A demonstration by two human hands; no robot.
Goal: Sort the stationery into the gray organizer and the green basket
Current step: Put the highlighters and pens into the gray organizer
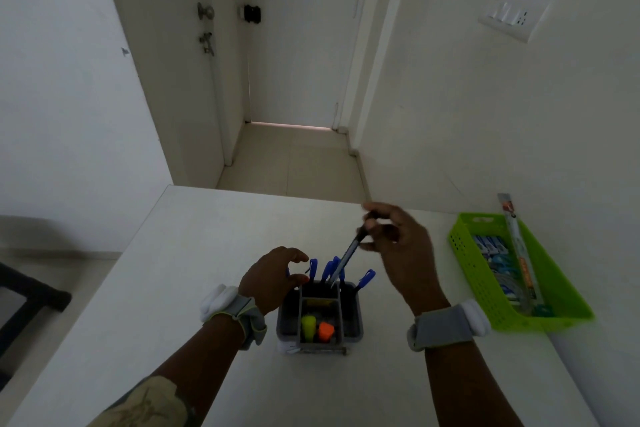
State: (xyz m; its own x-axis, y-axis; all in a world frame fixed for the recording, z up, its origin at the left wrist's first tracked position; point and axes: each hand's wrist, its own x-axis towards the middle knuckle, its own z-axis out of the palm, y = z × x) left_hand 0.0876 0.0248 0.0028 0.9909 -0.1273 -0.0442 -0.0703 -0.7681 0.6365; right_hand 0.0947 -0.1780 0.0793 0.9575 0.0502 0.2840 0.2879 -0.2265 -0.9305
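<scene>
My right hand pinches a pen, tip in the gray organizer at six o'clock; my left hand cups its rim, fingers relaxed. The green basket sits at three o'clock.

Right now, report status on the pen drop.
Right hand pinches clear-barrelled pen, tip in gray plastic organizer rear slot. Left hand at its rim. Blue-capped pens crowd the slot.

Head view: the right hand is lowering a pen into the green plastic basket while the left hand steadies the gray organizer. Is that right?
Not quite. The head view shows the right hand lowering the slim dark pen into the gray compartmented organizer, among the blue-capped pens, not the green plastic basket off to the right. The left hand is at the organizer's rim.
</scene>
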